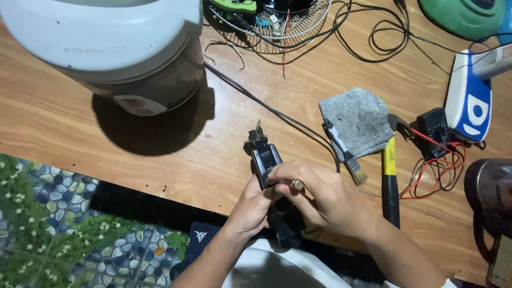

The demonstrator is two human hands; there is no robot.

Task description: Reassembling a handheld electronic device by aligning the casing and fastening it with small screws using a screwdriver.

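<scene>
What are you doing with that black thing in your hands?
A person holds a small black electrical part over a wooden table, the left hand under it and the right hand pinching it from above. Nearby lie a grey cloth, a paintbrush, a yellow-handled hammer and a multimeter.

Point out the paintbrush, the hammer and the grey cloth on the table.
Paintbrush [345, 152]: head view, on its handle, lying across the cloth's lower left edge.
Hammer [390, 184]: head view, on the black grip below the yellow band.
Grey cloth [360, 120]: head view, on the middle of its top face.
</scene>
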